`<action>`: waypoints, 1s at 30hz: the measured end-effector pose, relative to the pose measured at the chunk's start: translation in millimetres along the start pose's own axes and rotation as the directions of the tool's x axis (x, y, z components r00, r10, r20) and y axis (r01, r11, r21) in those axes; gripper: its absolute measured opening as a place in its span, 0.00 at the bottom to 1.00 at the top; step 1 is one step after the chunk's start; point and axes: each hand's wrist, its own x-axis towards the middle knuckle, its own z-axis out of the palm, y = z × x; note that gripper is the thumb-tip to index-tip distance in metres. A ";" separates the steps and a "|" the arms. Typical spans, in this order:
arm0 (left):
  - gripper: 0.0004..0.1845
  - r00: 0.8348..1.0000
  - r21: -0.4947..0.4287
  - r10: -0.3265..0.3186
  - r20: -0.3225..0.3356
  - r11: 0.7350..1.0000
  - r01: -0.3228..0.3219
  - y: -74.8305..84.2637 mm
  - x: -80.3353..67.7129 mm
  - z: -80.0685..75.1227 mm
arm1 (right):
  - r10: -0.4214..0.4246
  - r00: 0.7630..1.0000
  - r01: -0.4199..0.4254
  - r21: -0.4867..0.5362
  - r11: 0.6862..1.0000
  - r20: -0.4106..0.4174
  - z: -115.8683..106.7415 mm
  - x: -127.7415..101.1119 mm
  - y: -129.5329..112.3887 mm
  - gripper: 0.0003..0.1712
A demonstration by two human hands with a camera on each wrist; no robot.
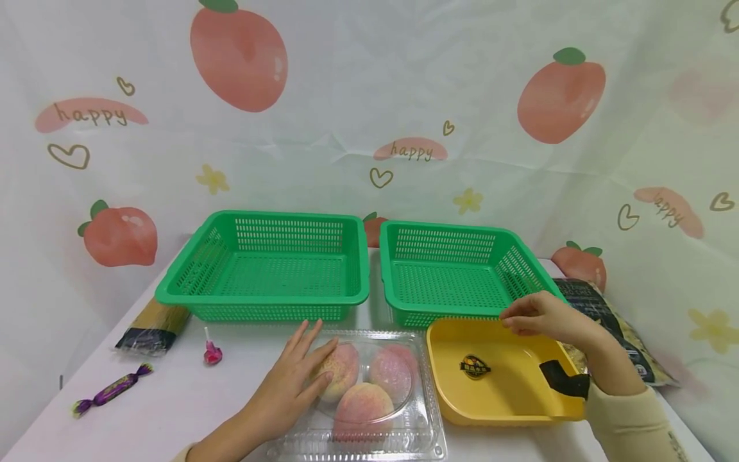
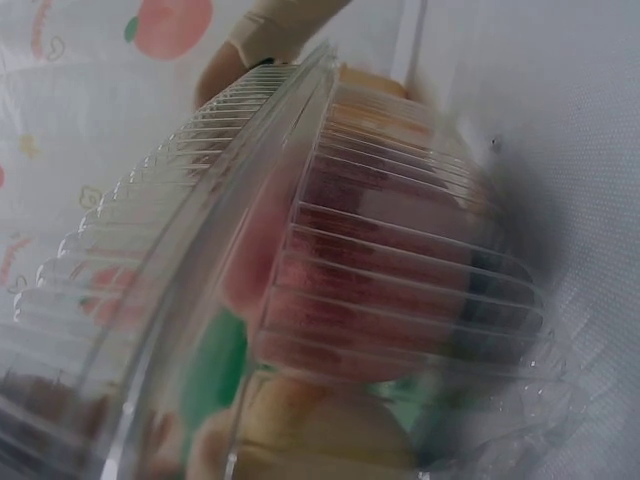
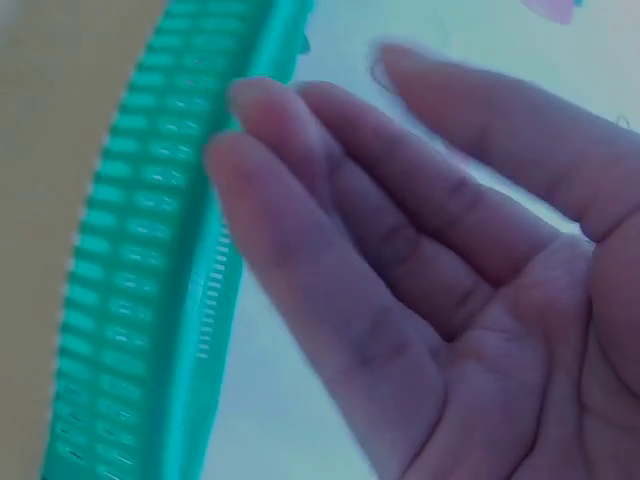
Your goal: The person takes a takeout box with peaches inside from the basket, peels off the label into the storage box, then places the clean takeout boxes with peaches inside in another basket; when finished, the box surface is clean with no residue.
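Observation:
A clear plastic clamshell box lies closed in the front middle of the head view, with three pink and yellow peaches inside. My left hand rests on its left side, fingers extended over the lid. In the left wrist view the ribbed box wall stands close, a reddish peach behind it. My right hand hovers over the back right of a yellow basin, its fingers bent loosely around nothing. The right wrist view shows that palm beside a green basket.
Two green baskets, left and right, stand at the back. At the left lie a purple-wrapped candy, a pink lollipop and a gold-and-black packet. A black bag lies at the far right, by a peach-printed cloth.

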 end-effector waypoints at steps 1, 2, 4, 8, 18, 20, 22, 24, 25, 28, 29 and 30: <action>0.24 1.000 -0.004 -0.002 0.001 1.000 0.002 0.0 -0.2 -0.1 | -0.001 1.000 0.001 0.000 1.000 -0.022 -4.2 0.4 -1.1 0.23; 0.24 1.000 -0.006 -0.003 0.000 1.000 0.003 -0.1 -0.4 -0.1 | -0.006 0.999 0.006 -0.001 1.000 -0.044 -8.3 1.0 -1.8 0.23; 0.24 1.000 -0.010 -0.005 -0.001 1.000 0.005 -0.2 -0.9 -0.1 | -0.019 0.995 0.019 0.001 1.000 -0.096 -15.4 2.3 -2.6 0.24; 0.24 1.000 -0.009 -0.001 -0.008 1.000 0.001 -0.8 -1.6 0.3 | -0.028 0.981 0.035 0.035 0.999 -0.193 -27.2 7.1 -1.3 0.26; 0.24 1.000 -0.012 -0.013 0.001 1.000 0.013 -0.1 -2.4 1.0 | -0.085 0.955 0.147 0.204 0.968 -0.285 -51.1 27.3 4.6 0.19; 0.24 1.000 -0.012 -0.012 -0.001 1.000 0.012 0.2 -2.5 0.9 | -0.106 0.946 0.185 0.241 0.953 -0.307 -56.5 32.0 5.5 0.17; 0.24 1.000 -0.009 -0.010 -0.005 1.000 0.009 0.4 -2.5 0.7 | -0.120 0.936 0.211 0.256 0.943 -0.332 -62.1 37.1 7.3 0.16; 0.24 1.000 -0.003 -0.007 -0.008 1.000 0.007 0.4 -2.4 0.5 | -0.097 0.928 0.195 0.246 0.950 -0.361 -66.9 42.1 9.3 0.18; 0.24 1.000 -0.001 -0.006 -0.008 1.000 0.006 0.3 -2.3 0.5 | -0.076 0.925 0.177 0.246 0.953 -0.372 -69.3 44.5 10.6 0.19; 0.24 1.000 0.002 -0.006 -0.006 1.000 0.006 0.0 -2.1 0.5 | 0.005 0.923 0.104 0.264 0.959 -0.384 -75.7 49.5 16.0 0.23; 0.24 1.000 0.001 -0.007 -0.004 1.000 0.007 -0.1 -2.0 0.7 | 0.021 0.925 0.102 0.303 0.948 -0.379 -77.8 50.9 18.3 0.24; 0.24 1.000 0.000 -0.007 -0.003 1.000 0.007 -0.2 -1.8 0.8 | 0.031 0.926 0.112 0.354 0.929 -0.375 -79.5 51.9 21.0 0.25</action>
